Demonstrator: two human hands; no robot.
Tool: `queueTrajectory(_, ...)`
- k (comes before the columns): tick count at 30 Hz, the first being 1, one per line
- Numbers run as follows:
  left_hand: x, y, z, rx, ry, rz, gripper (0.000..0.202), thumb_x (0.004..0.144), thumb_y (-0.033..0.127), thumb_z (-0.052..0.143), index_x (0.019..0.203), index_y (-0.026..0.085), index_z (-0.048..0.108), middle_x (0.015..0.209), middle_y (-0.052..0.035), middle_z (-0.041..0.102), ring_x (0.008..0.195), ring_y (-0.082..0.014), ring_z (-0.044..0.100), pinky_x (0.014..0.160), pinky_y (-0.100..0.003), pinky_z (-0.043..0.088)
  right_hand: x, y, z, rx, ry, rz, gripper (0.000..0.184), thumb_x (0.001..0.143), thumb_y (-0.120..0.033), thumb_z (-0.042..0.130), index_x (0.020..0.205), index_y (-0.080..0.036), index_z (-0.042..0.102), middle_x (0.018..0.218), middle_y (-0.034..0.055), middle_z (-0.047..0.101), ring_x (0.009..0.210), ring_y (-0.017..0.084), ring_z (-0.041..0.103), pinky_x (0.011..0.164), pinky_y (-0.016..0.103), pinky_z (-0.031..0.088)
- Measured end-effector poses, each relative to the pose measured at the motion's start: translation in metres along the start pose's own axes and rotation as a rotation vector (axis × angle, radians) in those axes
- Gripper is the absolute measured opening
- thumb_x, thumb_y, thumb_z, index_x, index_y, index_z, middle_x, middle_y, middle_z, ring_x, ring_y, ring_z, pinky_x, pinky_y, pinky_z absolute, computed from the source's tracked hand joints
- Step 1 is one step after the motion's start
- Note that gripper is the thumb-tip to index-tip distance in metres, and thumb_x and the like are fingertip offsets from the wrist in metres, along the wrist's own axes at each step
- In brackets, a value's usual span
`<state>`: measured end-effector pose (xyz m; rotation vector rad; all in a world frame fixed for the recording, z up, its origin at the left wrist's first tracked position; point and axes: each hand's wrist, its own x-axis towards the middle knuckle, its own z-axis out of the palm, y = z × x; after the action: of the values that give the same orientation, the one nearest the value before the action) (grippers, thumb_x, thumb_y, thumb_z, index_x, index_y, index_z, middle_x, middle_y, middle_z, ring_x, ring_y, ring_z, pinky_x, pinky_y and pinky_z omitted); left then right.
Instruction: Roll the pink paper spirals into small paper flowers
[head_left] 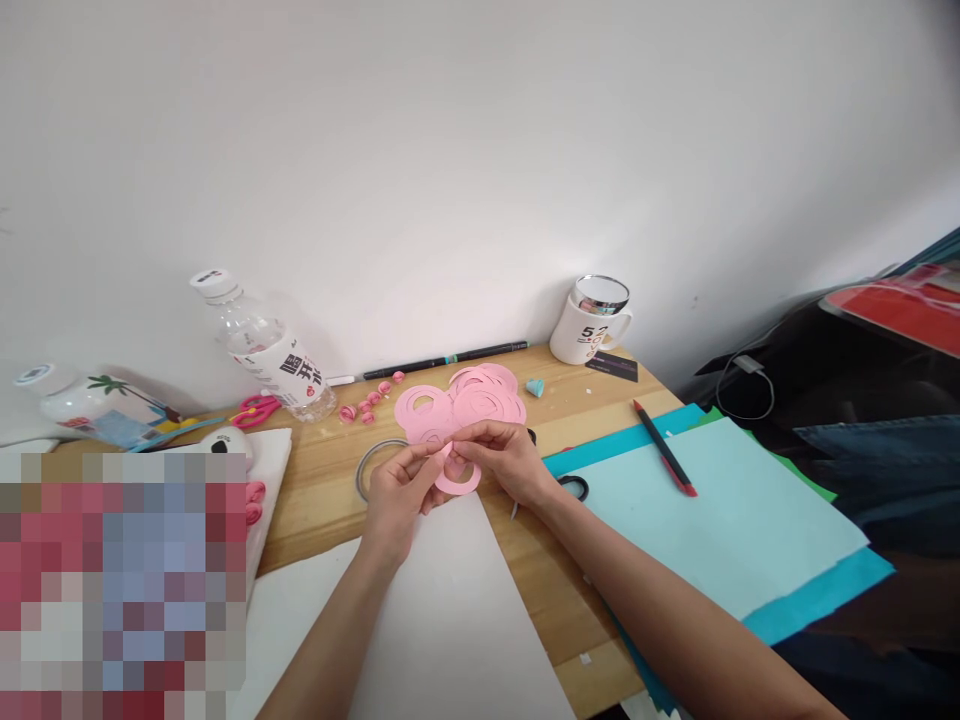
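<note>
My left hand [396, 487] and my right hand [496, 452] meet over the middle of the wooden table [322, 500]. Both pinch a pink paper spiral strip [457, 476] whose loop hangs between them. Just behind my hands lies a pile of pink spiral-cut paper circles [465, 400]. Several small rolled pink paper buds [367, 402] lie in a row to the left of that pile.
A white sheet [450, 620] lies under my forearms, light blue and teal paper sheets [720, 520] with a red pen [666, 450] to the right. A water bottle [262, 345], pink scissors [255, 408], white mug [592, 322], black marker [442, 361] and tape ring [371, 462] stand around.
</note>
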<state>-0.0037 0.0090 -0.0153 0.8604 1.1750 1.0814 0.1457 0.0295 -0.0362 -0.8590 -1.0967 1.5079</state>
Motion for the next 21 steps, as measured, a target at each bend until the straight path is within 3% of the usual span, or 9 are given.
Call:
queueTrajectory(8, -0.0013, 0.0005, 0.0011, 0.005, -0.014, -0.025, 0.033, 0.061, 0.033, 0.075, 0.084, 0.012, 0.064, 0.054, 0.0011, 0.058, 0.041, -0.0053, 0.045, 0.039, -0.017, 0.026, -0.0005, 0.0001, 0.001, 0.073, -0.051, 0.0, 0.017, 0.064, -0.026, 0.075, 0.071, -0.017, 0.062, 0.061, -0.0004, 0.067, 0.056, 0.012, 0.062, 0.06, 0.027, 0.051)
queueTrajectory(16, 0.0008, 0.0004, -0.0006, 0.017, 0.038, 0.014, 0.035, 0.061, 0.036, 0.074, 0.086, 0.012, 0.064, 0.053, 0.003, 0.056, 0.039, -0.0034, 0.041, 0.037, -0.016, 0.025, 0.0016, 0.0022, -0.0012, -0.033, -0.029, 0.007, 0.023, 0.072, -0.035, 0.066, 0.087, -0.018, 0.07, 0.075, 0.0026, 0.071, 0.069, 0.014, 0.066, 0.074, 0.031, 0.053)
queueTrajectory(21, 0.0006, 0.0008, -0.0001, 0.006, 0.026, 0.013, 0.035, 0.061, 0.037, 0.073, 0.083, 0.011, 0.064, 0.053, 0.0023, 0.056, 0.039, -0.0034, 0.041, 0.037, -0.016, 0.025, 0.0014, 0.0024, -0.0014, -0.019, -0.01, 0.01, 0.022, 0.07, -0.034, 0.069, 0.083, -0.017, 0.07, 0.073, 0.0029, 0.071, 0.067, 0.015, 0.066, 0.071, 0.031, 0.054)
